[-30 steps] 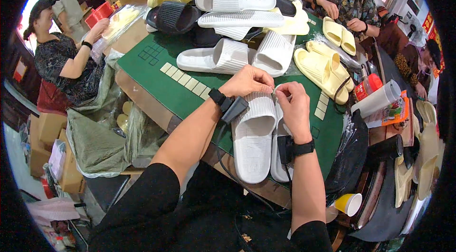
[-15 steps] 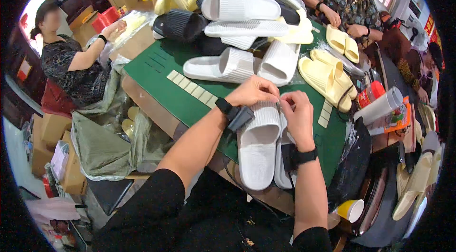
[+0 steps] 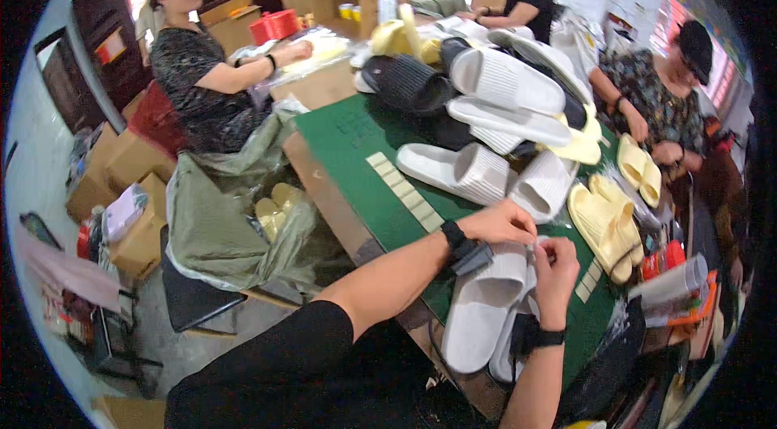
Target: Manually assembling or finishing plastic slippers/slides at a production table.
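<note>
Your left hand (image 3: 499, 222) and right hand (image 3: 557, 273) are pinched, fingertips close together; can't tell on what. White ribbed-strap plastic slippers (image 3: 477, 333) right under the grip, heels toward you. Pale-yellow plastic slides (image 3: 597, 222) to its right, mixed slipper heap (image 3: 508, 82) beyond, green tabletop (image 3: 348, 166) beneath.

hands (image 3: 495, 221) close together, fingertips (image 3: 528, 233) pinched, left forearm (image 3: 384, 283) slanting across, right forearm (image 3: 536, 387) steeper

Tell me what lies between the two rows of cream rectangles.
In the head view: the left hand, the right hand and a pair of white slippers.
</note>
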Demonstrator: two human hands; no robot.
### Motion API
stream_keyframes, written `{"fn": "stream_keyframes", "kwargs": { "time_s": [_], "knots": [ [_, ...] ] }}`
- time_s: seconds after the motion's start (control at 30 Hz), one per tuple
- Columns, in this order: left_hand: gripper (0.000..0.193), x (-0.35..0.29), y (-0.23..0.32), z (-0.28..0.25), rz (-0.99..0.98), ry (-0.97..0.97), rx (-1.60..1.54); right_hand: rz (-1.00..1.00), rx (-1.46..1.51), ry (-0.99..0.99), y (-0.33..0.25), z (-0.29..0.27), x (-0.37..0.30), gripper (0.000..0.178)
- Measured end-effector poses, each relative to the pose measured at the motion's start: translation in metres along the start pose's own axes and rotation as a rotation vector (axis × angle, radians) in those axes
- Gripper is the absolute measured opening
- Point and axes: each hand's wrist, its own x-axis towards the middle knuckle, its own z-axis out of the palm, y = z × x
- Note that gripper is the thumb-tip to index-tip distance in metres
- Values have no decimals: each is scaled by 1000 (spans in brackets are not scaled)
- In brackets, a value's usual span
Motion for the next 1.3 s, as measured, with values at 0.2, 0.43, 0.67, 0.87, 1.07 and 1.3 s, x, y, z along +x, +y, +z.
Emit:
{"fn": "stream_keyframes", "kwargs": {
  "time_s": [0.2, 0.43, 0.67, 0.87, 1.07, 1.3],
  "knots": [
    [15, -1, 5, 8, -18, 63, -42, -15, 30, 26, 9, -1, -5, 11],
    [13, 0, 0, 7, 44, 3, -48, -13, 37, 17, 12, 1, -4, 10],
    [11, 4, -4, 9, 52, 25, -129, -14, 14, 22, 16, 1, -3, 11],
    [12, 2, -1, 9, 38, 22, -131, 4, 14, 13, 7, -1, -3, 11],
    [12, 3, 0, 7, 40, -36, -82, 5, 14, 22, 13, 0, -3, 11],
    [14, 3, -1, 7, 31, -45, -41, 21, 62, -24, 7, -2, -3, 12]
  ]
}}
